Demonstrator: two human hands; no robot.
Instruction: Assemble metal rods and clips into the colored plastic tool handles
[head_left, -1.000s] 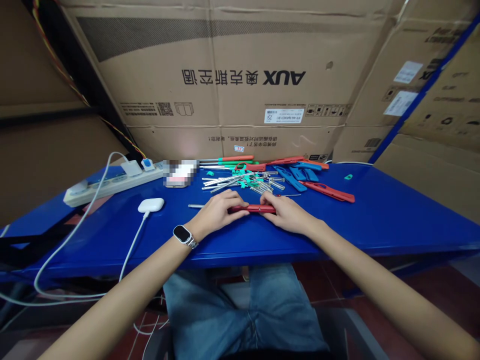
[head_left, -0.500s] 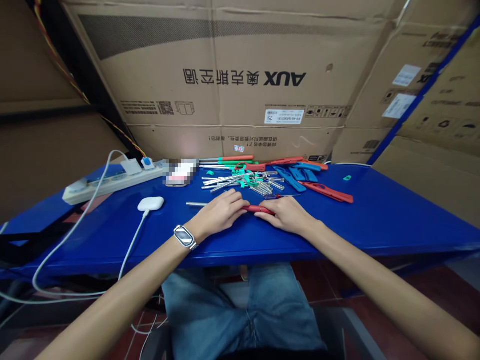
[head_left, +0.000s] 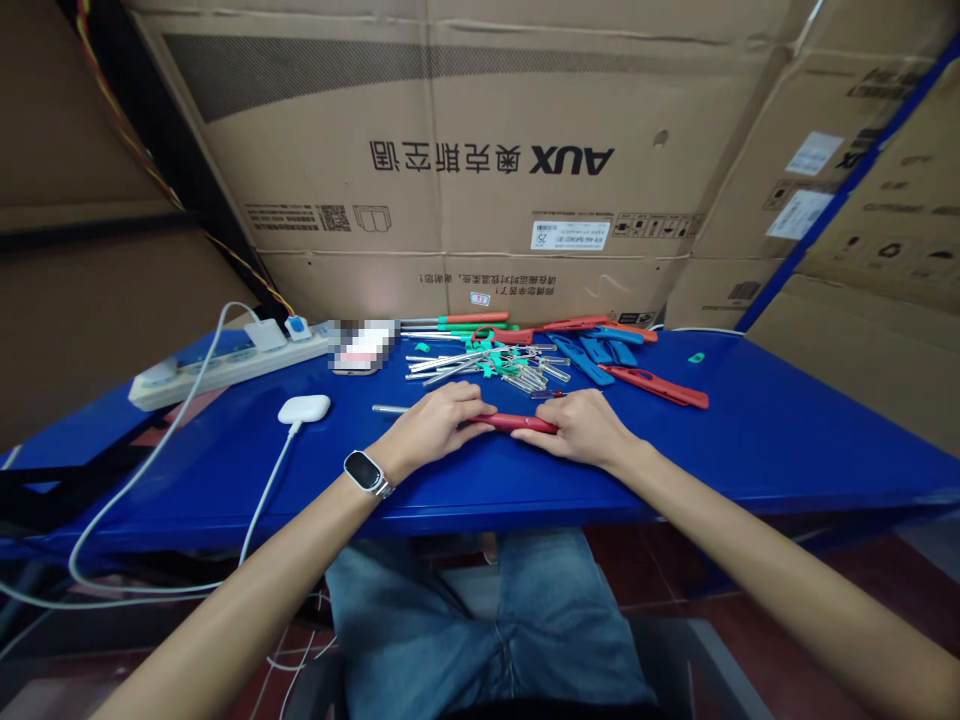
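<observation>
Both hands are wrapped round a red long-nosed lighter (head_left: 504,422) held level just above the blue table. My left hand (head_left: 442,425) grips its left part, and the silver metal tube pokes out to the left past my fingers. My right hand (head_left: 589,428) is closed round the right end of the red handle, hiding its tip. Just behind my right hand lies a small screwdriver (head_left: 549,394), partly covered by it. Beyond the hands sits a pile of metal lighter tubes with green triggers and clear tanks (head_left: 491,365).
Blue casings (head_left: 592,355) and a red casing (head_left: 660,388) lie right of the pile. Long lighters (head_left: 476,318) rest at the back against the cardboard (head_left: 300,120). On the left are a white earphone case (head_left: 304,409), its cable, a blurred phone-like object (head_left: 364,350) and a power strip (head_left: 217,373).
My right hand has shifted slightly right along the lighter, so more of the red handle shows between the hands. My left wrist has turned a little.
</observation>
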